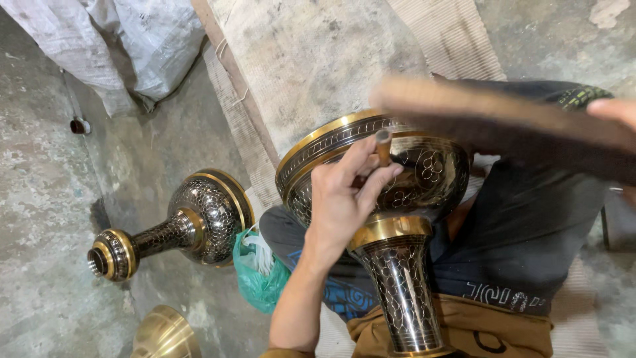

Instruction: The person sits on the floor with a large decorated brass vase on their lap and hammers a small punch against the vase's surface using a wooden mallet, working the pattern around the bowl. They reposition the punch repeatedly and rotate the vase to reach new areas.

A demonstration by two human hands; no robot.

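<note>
An engraved black-and-brass vase (391, 219) lies tilted across the person's lap, its wide bowl uppermost. The left hand (344, 199) rests on the bowl, its grip pinching a small chisel (383, 144). The right hand (613, 109) clasps a blurred wooden mallet (503, 113) above the bowl.

Stained concrete floor (46, 199), woven mat (457, 33) — white sacks (126, 40) beyond
</note>
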